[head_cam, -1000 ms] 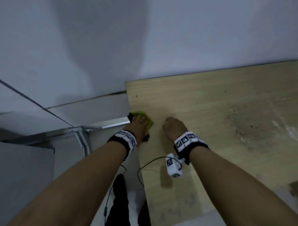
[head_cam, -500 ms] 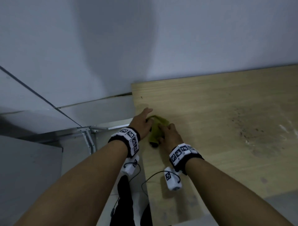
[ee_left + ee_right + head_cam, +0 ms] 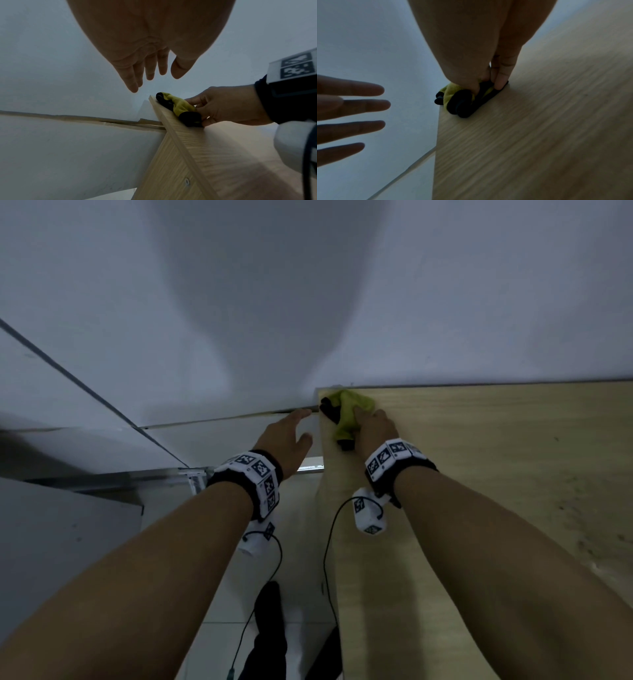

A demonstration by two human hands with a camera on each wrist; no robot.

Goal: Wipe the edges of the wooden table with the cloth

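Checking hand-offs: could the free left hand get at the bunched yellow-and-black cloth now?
Probably yes: the left hand is open beside the table's corner, with nothing between it and the yellow-and-black cloth under the right hand.

The cloth [image 3: 347, 414] is yellow-green with black edging, the bench [image 3: 479, 474] is pale wood with fine straight grain and dark specks, the wristbands [image 3: 255, 477] are black with white black-patterned marker tiles, and the wall [image 3: 239, 302] is plain grey-white.

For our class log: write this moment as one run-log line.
right hand: grips cloth at table corner | left hand: open, beside edge
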